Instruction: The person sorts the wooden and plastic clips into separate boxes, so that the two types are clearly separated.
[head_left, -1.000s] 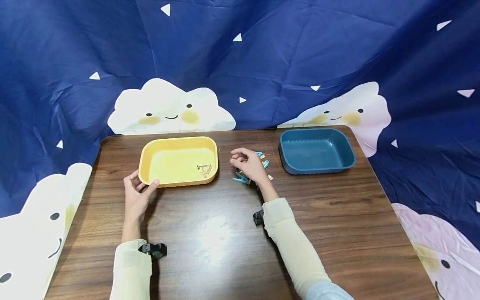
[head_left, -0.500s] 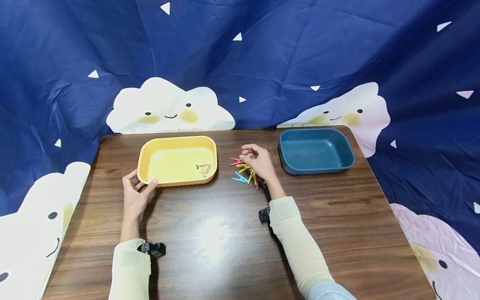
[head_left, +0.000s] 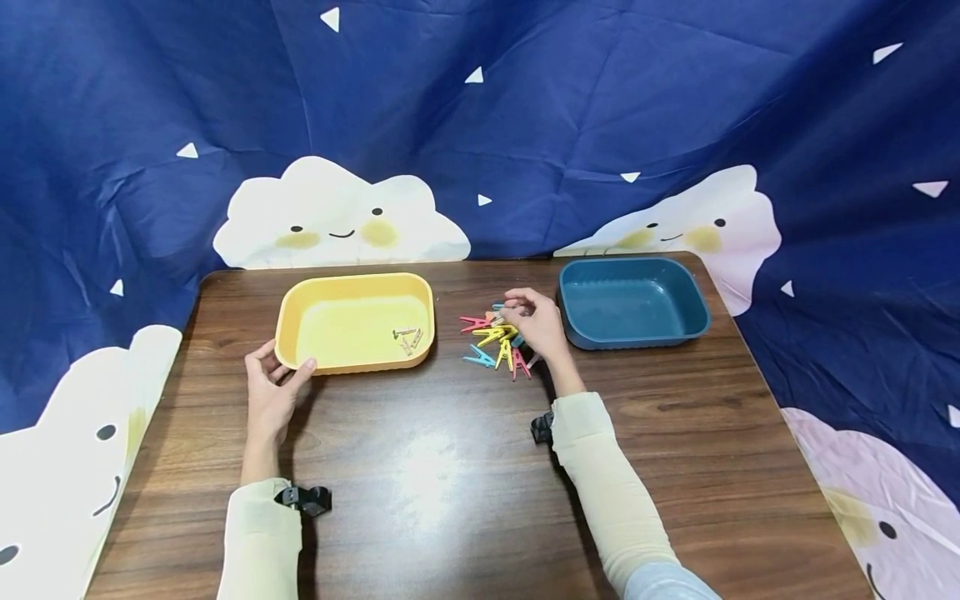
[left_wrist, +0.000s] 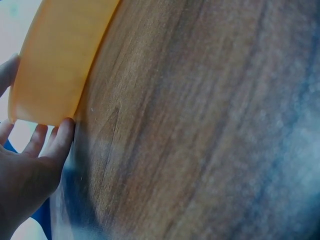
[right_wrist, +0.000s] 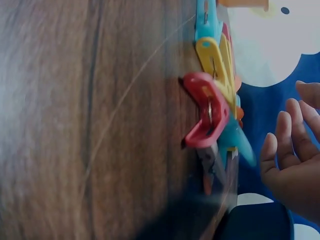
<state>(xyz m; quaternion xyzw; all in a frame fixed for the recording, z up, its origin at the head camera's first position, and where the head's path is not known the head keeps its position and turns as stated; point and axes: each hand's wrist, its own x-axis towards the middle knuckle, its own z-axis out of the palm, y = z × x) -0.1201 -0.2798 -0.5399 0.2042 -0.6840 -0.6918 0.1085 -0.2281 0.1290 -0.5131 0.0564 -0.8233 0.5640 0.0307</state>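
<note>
My left hand (head_left: 272, 396) holds the near left corner of a yellow plastic tray (head_left: 352, 367), thumb on the near side and fingers at the left end. In the left wrist view, fingertips touch the tray's orange-looking wall (left_wrist: 55, 65). Several small wooden clothespins (head_left: 408, 340) lie inside at the tray's right. My right hand (head_left: 542, 327) hovers over the right part of a pile of coloured clothespins (head_left: 504, 352), hiding some. Its fingers are loosely bent, and the right wrist view shows nothing between them. A red clothespin (right_wrist: 209, 110) lies nearest that camera, with yellow and blue ones behind.
A dark blue plastic tray (head_left: 633, 343) stands at the back right, close beside my right hand. Both trays and the pile sit on a brown wooden table (head_left: 420, 483). A blue cloth (head_left: 525, 125) with clouds hangs behind the table's back edge.
My right hand has moved right across the pile, uncovering red, yellow and blue clothespins on its left side. The left hand and yellow tray have stayed put.
</note>
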